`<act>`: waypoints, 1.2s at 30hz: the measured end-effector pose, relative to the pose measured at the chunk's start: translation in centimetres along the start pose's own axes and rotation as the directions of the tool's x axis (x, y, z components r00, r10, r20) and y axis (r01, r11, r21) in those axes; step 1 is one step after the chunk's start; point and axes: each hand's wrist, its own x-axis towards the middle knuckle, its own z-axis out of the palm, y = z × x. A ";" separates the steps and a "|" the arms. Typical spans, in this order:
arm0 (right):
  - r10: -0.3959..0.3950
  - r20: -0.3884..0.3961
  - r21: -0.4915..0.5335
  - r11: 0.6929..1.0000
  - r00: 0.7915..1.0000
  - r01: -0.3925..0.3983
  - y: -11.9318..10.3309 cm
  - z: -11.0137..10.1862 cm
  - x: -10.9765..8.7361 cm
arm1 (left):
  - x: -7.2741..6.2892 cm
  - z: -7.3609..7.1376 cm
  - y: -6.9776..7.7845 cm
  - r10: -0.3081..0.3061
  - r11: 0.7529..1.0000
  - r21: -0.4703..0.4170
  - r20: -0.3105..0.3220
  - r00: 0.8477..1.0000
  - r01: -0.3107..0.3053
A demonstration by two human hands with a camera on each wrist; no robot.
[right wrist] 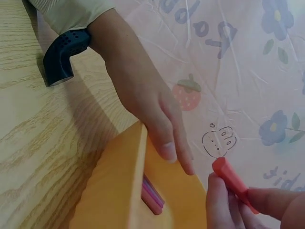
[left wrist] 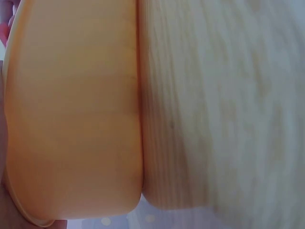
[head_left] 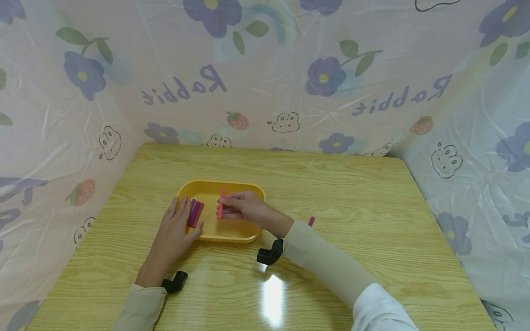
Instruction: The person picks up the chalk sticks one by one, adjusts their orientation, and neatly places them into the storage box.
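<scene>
A yellow-orange plastic tray (head_left: 225, 238) sits on the table. My right hand (head_left: 252, 210) is over its middle and pinches a coral-red crayon (head_left: 221, 210) between thumb and fingers. That crayon (right wrist: 231, 179) is held up near the tray's wall in the right wrist view. My left hand (head_left: 175, 226) rests at the tray's left end, its fingers fairly straight over the rim and the thumb by the near edge. Beside those fingers, several purple, magenta and dark red crayons (head_left: 196, 214) lie side by side inside. The left wrist view mostly shows the tray's outer wall (left wrist: 76, 119).
A magenta crayon (head_left: 311, 221) lies on the wood-grain table (head_left: 352, 193), partly behind my right sleeve. Each wrist wears a black camera mount (head_left: 270, 253). Printed sheeting (head_left: 265, 69) with flowers and rabbits walls in the table's back and sides.
</scene>
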 end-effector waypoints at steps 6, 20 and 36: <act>0.017 -0.001 -0.040 0.999 1.000 -0.017 0.6 0.5 1.0 | 0.0 0.0 0.0 0.000 1.000 0.001 -0.007 1.000 0.000; 0.069 -0.036 -0.013 0.997 0.997 -0.070 1.8 1.9 3.4 | 0.0 -0.1 0.0 0.015 1.000 0.008 -0.013 1.000 -0.015; 0.115 -0.165 -0.072 0.989 0.980 -0.128 3.2 2.5 5.8 | 0.1 -0.1 -0.1 0.022 1.000 0.016 -0.009 1.000 -0.022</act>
